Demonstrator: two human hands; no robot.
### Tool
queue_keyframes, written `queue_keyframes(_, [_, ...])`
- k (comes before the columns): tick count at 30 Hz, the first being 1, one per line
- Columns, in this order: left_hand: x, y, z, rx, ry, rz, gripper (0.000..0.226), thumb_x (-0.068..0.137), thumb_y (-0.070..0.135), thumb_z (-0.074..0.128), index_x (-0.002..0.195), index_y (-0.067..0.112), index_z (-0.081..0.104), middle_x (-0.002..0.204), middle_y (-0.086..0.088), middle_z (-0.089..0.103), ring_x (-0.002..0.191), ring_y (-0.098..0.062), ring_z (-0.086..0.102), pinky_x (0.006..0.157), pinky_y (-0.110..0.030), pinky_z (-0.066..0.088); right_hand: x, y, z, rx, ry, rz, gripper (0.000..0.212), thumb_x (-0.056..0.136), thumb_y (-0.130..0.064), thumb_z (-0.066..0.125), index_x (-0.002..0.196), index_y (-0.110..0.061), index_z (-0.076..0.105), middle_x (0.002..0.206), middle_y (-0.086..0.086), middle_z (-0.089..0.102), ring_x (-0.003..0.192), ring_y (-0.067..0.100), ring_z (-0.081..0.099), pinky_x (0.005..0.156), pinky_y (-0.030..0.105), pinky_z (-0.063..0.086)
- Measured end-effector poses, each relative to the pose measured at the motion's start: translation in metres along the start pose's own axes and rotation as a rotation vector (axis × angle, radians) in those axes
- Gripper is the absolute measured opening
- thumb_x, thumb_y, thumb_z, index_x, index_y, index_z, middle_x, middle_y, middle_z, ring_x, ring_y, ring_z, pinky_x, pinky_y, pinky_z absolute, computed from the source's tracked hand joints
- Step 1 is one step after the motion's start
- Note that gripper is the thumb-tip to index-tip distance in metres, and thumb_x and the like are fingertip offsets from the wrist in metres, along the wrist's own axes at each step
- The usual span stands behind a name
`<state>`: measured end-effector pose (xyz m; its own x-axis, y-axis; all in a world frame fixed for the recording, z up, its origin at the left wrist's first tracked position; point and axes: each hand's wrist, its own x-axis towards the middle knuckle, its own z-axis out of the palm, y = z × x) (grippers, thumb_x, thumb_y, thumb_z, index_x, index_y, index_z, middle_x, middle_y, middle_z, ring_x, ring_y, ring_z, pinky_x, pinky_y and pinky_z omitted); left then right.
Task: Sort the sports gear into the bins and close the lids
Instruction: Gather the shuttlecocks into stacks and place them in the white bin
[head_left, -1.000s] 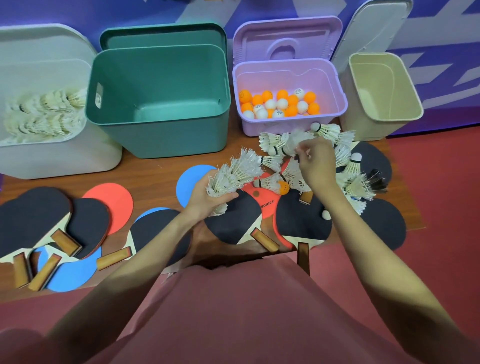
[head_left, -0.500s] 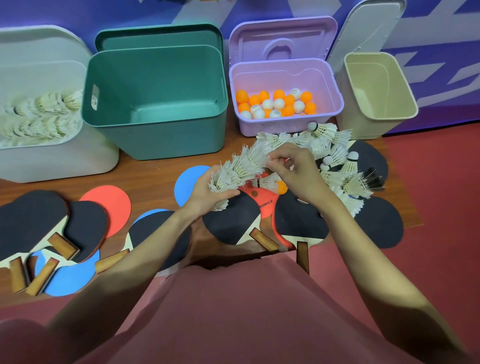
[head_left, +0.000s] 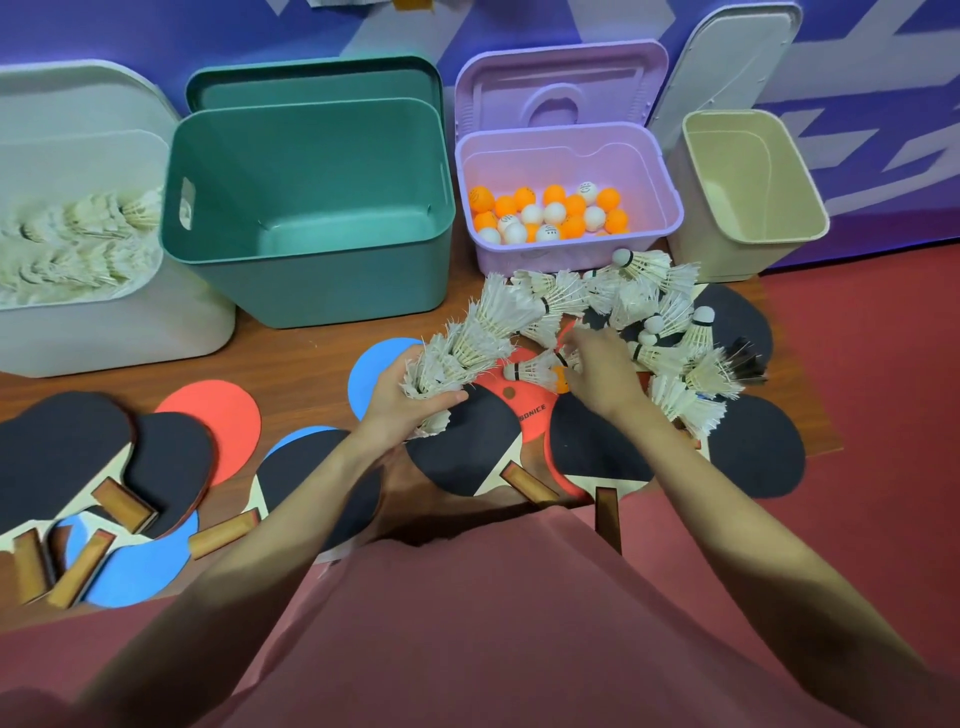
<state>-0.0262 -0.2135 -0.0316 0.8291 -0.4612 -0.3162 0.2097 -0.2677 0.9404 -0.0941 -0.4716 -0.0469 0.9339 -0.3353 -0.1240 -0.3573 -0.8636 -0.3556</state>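
Sports hall, red court floor, blue-purple padded wall

Smooth matt teal plastic bin, glossy orange and white plastic balls, frayed white feather shuttlecocks, matt black rubber-faced wooden-handled paddles

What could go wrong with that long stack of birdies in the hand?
The nested stack of shuttlecocks is long and bends, and the left hand grips only its lower end, so the top could flop over or slide apart. The right hand reaches into the loose pile, where an orange ball lies among the feathers; it might get scooped up and land in the white bin by mistake.
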Motion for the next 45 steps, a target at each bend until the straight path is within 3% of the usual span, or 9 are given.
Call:
queue_keyframes(5, [0.000,0.005,0.001,0.003,0.005,0.015,0.044,0.071,0.006,0.082,0.106,0.022,0.061,0.102,0.008,0.069,0.092,-0.001,0.066,0.081,-0.016,0.050,0.002,0.002,0.024,-0.383,-0.112,-0.142,0.040,0.076,0.004,0.052,0.113,-0.009,0.058,0.107,0.010,0.063,0.107,0.030,0.042,0.081,0.036,0.026])
queue_keyframes(13, [0.001,0.008,-0.002,-0.004,0.009,-0.008,0.050,0.070,0.010,0.083,0.113,0.020,0.059,0.106,0.007,0.069,0.097,-0.006,0.065,0.087,-0.024,0.050,0.012,0.000,0.026,-0.498,-0.166,-0.199,0.031,0.075,0.001,0.056,0.105,-0.007,0.054,0.096,0.012,0.063,0.101,0.030,0.044,0.082,0.036,0.026])
queue_keyframes(16, [0.002,0.011,-0.003,0.007,0.038,-0.012,0.052,0.070,0.009,0.083,0.113,0.021,0.057,0.099,0.015,0.066,0.085,0.005,0.063,0.074,-0.016,0.050,0.019,-0.002,0.014,-0.538,-0.191,-0.173,0.025,0.077,-0.011,0.060,0.100,-0.008,0.050,0.092,0.012,0.064,0.097,0.030,0.047,0.081,0.037,0.028])
queue_keyframes(20, [0.006,0.011,-0.004,0.006,0.046,0.001,0.054,0.069,0.006,0.083,0.116,0.012,0.058,0.098,0.010,0.067,0.083,0.003,0.063,0.074,-0.013,0.046,0.030,-0.005,-0.014,-0.348,-0.214,-0.102,0.049,0.069,-0.024,0.069,0.109,-0.009,0.045,0.090,0.011,0.063,0.096,0.033,0.051,0.084,0.039,0.033])
queue_keyframes(26, [0.007,0.021,-0.006,-0.008,0.053,0.021,0.047,0.071,0.001,0.080,0.110,0.014,0.057,0.092,0.010,0.065,0.070,0.009,0.060,0.055,-0.006,0.043,0.095,-0.005,-0.073,0.121,0.340,-0.053,0.047,0.070,-0.025,0.064,0.112,-0.008,0.051,0.091,0.006,0.065,0.088,0.031,0.054,0.077,0.039,0.039])
queue_keyframes(29, [0.007,0.024,-0.008,-0.014,0.069,0.014,0.048,0.073,0.001,0.079,0.114,0.011,0.056,0.088,0.009,0.063,0.060,0.009,0.058,0.047,-0.004,0.040,0.131,-0.001,-0.081,0.271,0.403,0.087,0.046,0.072,-0.023,0.065,0.113,-0.007,0.052,0.096,0.008,0.065,0.095,0.030,0.051,0.075,0.033,0.034])
queue_keyframes(35, [0.006,0.029,-0.017,0.010,0.102,0.010,0.044,0.071,0.001,0.080,0.103,0.022,0.058,0.083,0.008,0.063,0.055,0.009,0.055,0.047,-0.005,0.038,0.148,-0.005,-0.063,0.163,0.318,0.028,0.045,0.076,-0.023,0.068,0.114,-0.002,0.054,0.113,0.021,0.052,0.106,0.036,0.049,0.085,0.039,0.038])
queue_keyframes(39, [0.002,0.027,-0.023,0.028,0.098,0.040,0.043,0.071,-0.004,0.079,0.102,0.015,0.057,0.087,0.009,0.064,0.067,0.010,0.059,0.059,-0.006,0.043,0.102,-0.018,-0.030,0.065,0.207,-0.206,0.026,0.085,-0.017,0.057,0.105,0.000,0.053,0.101,0.018,0.055,0.093,0.035,0.053,0.068,0.037,0.039])
queue_keyframes(45, [-0.004,0.018,-0.029,0.001,0.096,0.002,0.045,0.073,-0.005,0.077,0.110,0.007,0.056,0.081,0.007,0.062,0.054,0.009,0.055,0.049,-0.004,0.039,0.025,-0.026,0.023,-0.128,-0.130,0.059,0.034,0.088,-0.017,0.056,0.116,0.000,0.045,0.108,0.026,0.053,0.101,0.042,0.052,0.083,0.045,0.044])
